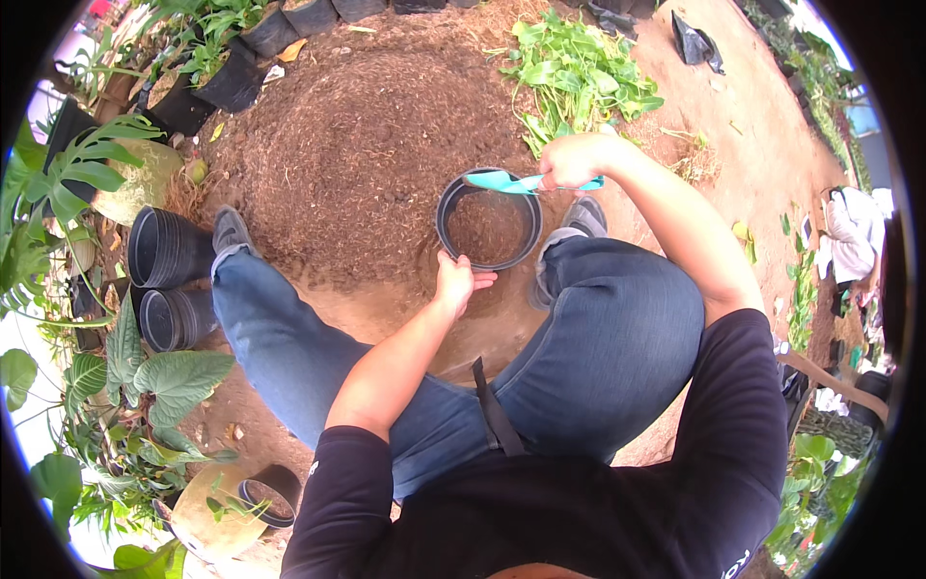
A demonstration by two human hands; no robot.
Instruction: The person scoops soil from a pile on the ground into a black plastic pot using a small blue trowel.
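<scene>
A round black plastic plant pot (pixel 537 239) stands between my feet, with brown soil mix (pixel 486 226) inside it. My left hand (pixel 457 284) holds the pot at its near-left side, thumb by the rim and fingers extended along the outside. In my right hand (pixel 576 161) is a turquoise hand trowel (pixel 499 181), gripped by its handle. Its blade lies over the far part of the pot's opening, with a little soil at the tip. Just beyond the pot spreads a broad mound of loose brown soil (pixel 362 152).
Leafy green cuttings (pixel 571 69) lie heaped at the mound's right. Nested black pots (pixel 170 246) lie beside my left foot, with another stack (pixel 173 318) below. Planted black bags (pixel 231 79) edge the far left. A black plastic scrap (pixel 696 43) lies far right.
</scene>
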